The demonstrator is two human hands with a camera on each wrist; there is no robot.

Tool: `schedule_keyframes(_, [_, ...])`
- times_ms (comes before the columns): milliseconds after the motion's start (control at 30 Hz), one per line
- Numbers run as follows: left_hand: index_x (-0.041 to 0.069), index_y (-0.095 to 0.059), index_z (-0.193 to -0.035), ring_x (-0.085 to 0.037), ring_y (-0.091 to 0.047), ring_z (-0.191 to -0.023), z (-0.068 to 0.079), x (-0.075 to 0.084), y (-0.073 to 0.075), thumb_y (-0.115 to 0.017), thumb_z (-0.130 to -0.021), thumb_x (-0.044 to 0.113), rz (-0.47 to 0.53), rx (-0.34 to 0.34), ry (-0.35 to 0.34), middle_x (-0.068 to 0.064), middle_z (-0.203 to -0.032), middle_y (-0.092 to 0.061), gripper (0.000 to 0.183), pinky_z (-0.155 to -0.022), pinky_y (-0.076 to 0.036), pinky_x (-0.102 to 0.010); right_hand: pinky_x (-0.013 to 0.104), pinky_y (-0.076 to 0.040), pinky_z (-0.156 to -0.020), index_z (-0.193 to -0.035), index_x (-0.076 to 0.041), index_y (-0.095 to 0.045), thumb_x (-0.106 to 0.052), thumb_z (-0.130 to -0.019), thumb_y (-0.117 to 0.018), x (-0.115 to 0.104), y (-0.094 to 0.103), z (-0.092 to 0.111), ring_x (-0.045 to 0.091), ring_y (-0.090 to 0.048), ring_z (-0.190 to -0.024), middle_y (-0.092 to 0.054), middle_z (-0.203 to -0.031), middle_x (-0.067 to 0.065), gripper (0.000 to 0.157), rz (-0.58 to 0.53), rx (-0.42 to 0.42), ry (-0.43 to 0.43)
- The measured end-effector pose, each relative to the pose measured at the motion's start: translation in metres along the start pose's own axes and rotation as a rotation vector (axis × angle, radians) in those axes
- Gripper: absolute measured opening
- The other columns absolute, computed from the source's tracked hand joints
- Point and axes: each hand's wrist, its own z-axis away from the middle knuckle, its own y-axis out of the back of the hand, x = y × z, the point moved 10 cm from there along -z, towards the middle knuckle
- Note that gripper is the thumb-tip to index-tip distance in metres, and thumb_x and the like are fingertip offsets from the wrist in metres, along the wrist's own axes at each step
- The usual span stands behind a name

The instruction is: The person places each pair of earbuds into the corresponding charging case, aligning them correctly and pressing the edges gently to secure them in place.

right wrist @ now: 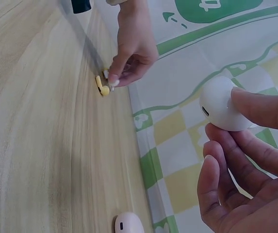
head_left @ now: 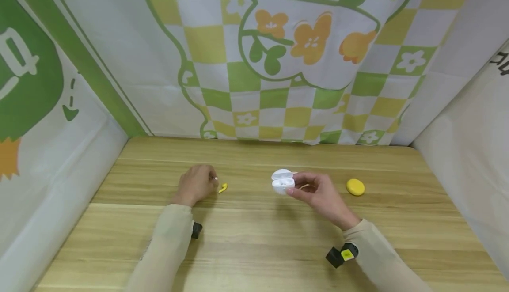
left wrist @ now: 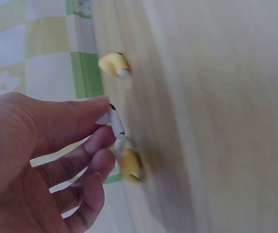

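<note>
My left hand (head_left: pixel 197 181) pinches a white earbud (left wrist: pixel 116 122) between thumb and fingertips, low over the table. Its stem points away from the palm in the left wrist view. One yellow earbud (head_left: pixel 223 188) lies just right of that hand on the wood. The left wrist view has two yellow earbuds, one farther up (left wrist: pixel 113 64) and another lower (left wrist: pixel 130 166), close to the fingertips. With thumb and fingers, my right hand (head_left: pixel 320 195) holds a white earbud case (head_left: pixel 283 182) above the table. Its lid stands up, and the slots face the head camera.
A round yellow case (head_left: pixel 355 187) rests on the wooden table (head_left: pixel 254 248), to the right of my right hand. Behind the table hangs a checked, flower-print cloth (head_left: pixel 278 80). Pale cloth walls stand at both sides.
</note>
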Motion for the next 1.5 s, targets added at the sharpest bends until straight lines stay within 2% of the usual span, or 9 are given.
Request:
schedule_keyframes(167, [0.011, -0.067, -0.093, -0.016, -0.059, -0.079, 0.003, 0.024, 0.013, -0.066, -0.087, 0.020, 0.162, 0.024, -0.078, 0.001, -0.085, -0.064, 0.011, -0.069, -0.049, -0.037, 0.030, -0.054, -0.067, -0.100, -0.006, -0.067, -0.023, -0.080, -0.075, -0.001, 0.000, 0.000, 0.030, -0.063, -0.079, -0.066, -0.099, 0.009, 0.027, -0.018, 0.001, -0.008])
schedule_keyframes(433, [0.015, -0.067, -0.096, -0.011, -0.058, -0.078, 0.018, 0.091, 0.043, -0.066, -0.089, 0.022, 0.435, 0.067, -0.276, 0.007, -0.086, -0.065, 0.010, -0.069, -0.050, -0.029, 0.034, -0.054, -0.070, -0.102, -0.006, -0.067, -0.024, -0.081, -0.075, -0.002, -0.002, 0.000, 0.026, -0.064, -0.080, -0.065, -0.100, 0.010, 0.029, -0.027, 0.001, -0.028])
schedule_keyframes(567, [0.017, -0.068, -0.099, -0.010, -0.059, -0.077, 0.027, 0.119, 0.054, -0.066, -0.089, 0.023, 0.528, 0.097, -0.351, 0.009, -0.088, -0.066, 0.011, -0.070, -0.051, -0.030, 0.034, -0.054, -0.071, -0.102, -0.005, -0.068, -0.023, -0.081, -0.074, -0.005, -0.004, -0.001, 0.027, -0.064, -0.081, -0.066, -0.100, 0.010, 0.028, -0.029, 0.000, -0.016])
schedule_keyframes(767, [0.016, -0.068, -0.100, -0.007, -0.060, -0.076, 0.037, 0.150, 0.059, -0.064, -0.090, 0.020, 0.611, 0.117, -0.449, 0.009, -0.089, -0.067, 0.012, -0.069, -0.051, -0.030, 0.033, -0.054, -0.072, -0.103, -0.006, -0.067, -0.024, -0.082, -0.074, -0.008, -0.005, -0.001, 0.029, -0.064, -0.083, -0.067, -0.100, 0.009, 0.029, -0.037, -0.005, -0.005])
schedule_keyframes(900, [0.012, -0.069, -0.098, -0.007, -0.060, -0.075, 0.042, 0.163, 0.059, -0.066, -0.088, 0.018, 0.634, 0.153, -0.530, 0.008, -0.088, -0.067, 0.012, -0.067, -0.051, -0.028, 0.035, -0.054, -0.073, -0.105, -0.006, -0.067, -0.023, -0.083, -0.073, -0.010, -0.006, -0.001, 0.031, -0.064, -0.084, -0.067, -0.101, 0.009, 0.028, -0.048, -0.013, 0.005])
schedule_keyframes(967, [0.011, -0.069, -0.097, -0.006, -0.059, -0.076, 0.045, 0.168, 0.059, -0.068, -0.087, 0.017, 0.613, 0.184, -0.562, 0.008, -0.088, -0.066, 0.012, -0.067, -0.051, -0.027, 0.037, -0.054, -0.073, -0.105, -0.006, -0.067, -0.023, -0.083, -0.073, -0.010, -0.007, -0.001, 0.033, -0.064, -0.085, -0.067, -0.101, 0.009, 0.028, -0.049, -0.015, 0.008])
schedule_keyframes(1167, [0.012, -0.069, -0.093, -0.004, -0.056, -0.079, 0.048, 0.173, 0.057, -0.071, -0.084, 0.017, 0.533, 0.257, -0.619, 0.009, -0.088, -0.065, 0.010, -0.067, -0.050, -0.026, 0.042, -0.053, -0.074, -0.105, -0.010, -0.068, -0.029, -0.082, -0.073, -0.009, -0.007, -0.001, 0.025, -0.064, -0.082, -0.067, -0.101, 0.006, 0.030, -0.044, -0.012, 0.002])
schedule_keyframes(1300, [0.012, -0.070, -0.092, -0.006, -0.054, -0.080, 0.050, 0.176, 0.056, -0.072, -0.084, 0.016, 0.514, 0.256, -0.634, 0.008, -0.088, -0.064, 0.009, -0.068, -0.049, -0.028, 0.041, -0.053, -0.074, -0.105, -0.011, -0.068, -0.029, -0.082, -0.073, -0.011, -0.007, 0.000, 0.025, -0.064, -0.082, -0.067, -0.100, 0.006, 0.029, -0.045, -0.003, 0.008])
schedule_keyframes(1500, [0.011, -0.072, -0.097, -0.008, -0.052, -0.084, 0.052, 0.176, 0.051, -0.068, -0.087, 0.015, 0.475, 0.207, -0.630, 0.006, -0.090, -0.058, 0.011, -0.069, -0.048, -0.029, 0.035, -0.054, -0.072, -0.105, -0.009, -0.068, -0.029, -0.083, -0.072, -0.014, -0.006, 0.000, 0.025, -0.064, -0.081, -0.067, -0.099, 0.007, 0.029, -0.044, 0.008, 0.022])
